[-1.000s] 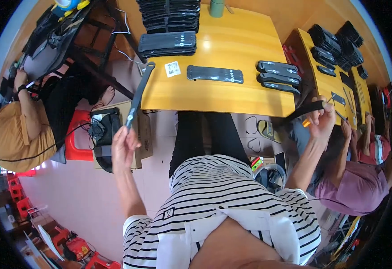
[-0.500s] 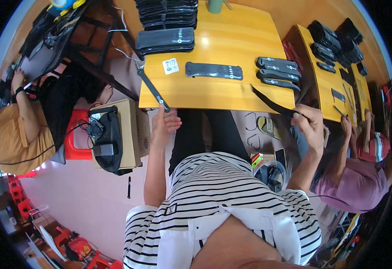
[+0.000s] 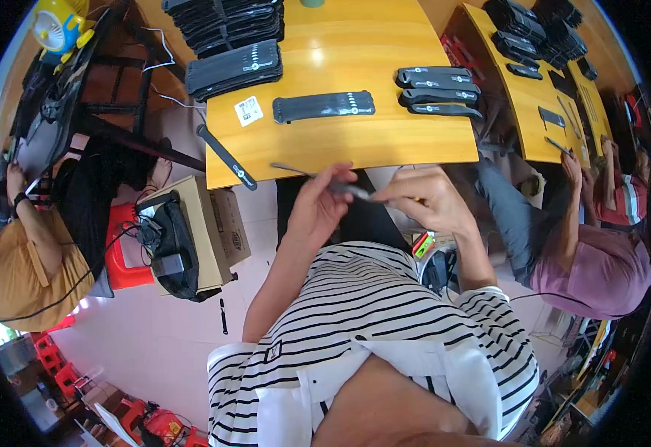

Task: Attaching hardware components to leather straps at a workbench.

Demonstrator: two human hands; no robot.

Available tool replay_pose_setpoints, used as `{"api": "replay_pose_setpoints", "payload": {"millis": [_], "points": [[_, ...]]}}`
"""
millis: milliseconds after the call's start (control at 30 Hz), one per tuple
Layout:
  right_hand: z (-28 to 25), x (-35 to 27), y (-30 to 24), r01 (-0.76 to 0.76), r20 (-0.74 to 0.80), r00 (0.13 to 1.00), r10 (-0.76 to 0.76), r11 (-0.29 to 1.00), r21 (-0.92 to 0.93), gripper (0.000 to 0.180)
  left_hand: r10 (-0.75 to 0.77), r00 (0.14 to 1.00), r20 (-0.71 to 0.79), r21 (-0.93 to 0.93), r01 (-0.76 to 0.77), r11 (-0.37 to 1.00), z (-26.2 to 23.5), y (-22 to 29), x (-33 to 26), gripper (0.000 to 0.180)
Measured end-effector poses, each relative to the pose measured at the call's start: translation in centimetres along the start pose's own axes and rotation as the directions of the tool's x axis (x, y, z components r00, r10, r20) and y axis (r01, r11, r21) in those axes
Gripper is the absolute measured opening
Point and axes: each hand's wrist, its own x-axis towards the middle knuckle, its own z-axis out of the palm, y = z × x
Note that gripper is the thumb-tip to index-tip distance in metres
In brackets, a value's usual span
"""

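In front of my body, just off the table's near edge, a thin black strap [image 3: 349, 190] runs between my hands, blurred by motion. My left hand [image 3: 321, 203] has its fingers closed around the strap, and one end sticks out past it toward the table. My right hand [image 3: 431, 201] pinches the strap's other end. Another black strap [image 3: 226, 156] lies slanted at the table's front left edge. A flat black bundle of straps [image 3: 325, 106] rests mid-table. Several folded black straps [image 3: 438, 91] are piled on the right.
Tall stacks of black straps [image 3: 234, 68] and a white label [image 3: 248, 111] occupy the left of the yellow table [image 3: 370, 145]. A cardboard box [image 3: 207, 242] with a black bag stands on the floor at left. People sit on both sides; another table [image 3: 523, 112] is at right.
My right hand has swung left with the strap, to in front of my body. My left hand has left the strap at the table edge and now meets the right hand.
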Motion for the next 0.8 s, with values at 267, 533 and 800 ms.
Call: {"api": "replay_pose_setpoints", "payload": {"millis": [267,533,800], "points": [[2.5,-0.9,4.7,-0.373,-0.131,0.841,0.524,0.739,0.562,0.034,0.207,0.973,-0.104,0.335,-0.161,0.928,1.2,-0.2,2.0,0.029],[2.7,-0.6,7.6,-0.468,-0.151,0.709,0.689,0.619,0.63,0.013,0.207,0.967,-0.15,0.385,-0.136,0.913,0.2,0.2,2.1,0.026],[0.9,0.0,10.4,-0.498,0.02,0.742,0.67,0.532,0.685,0.012,0.292,0.909,-0.298,0.461,-0.131,0.877,-3.4,4.6,1.9,0.016]]}}
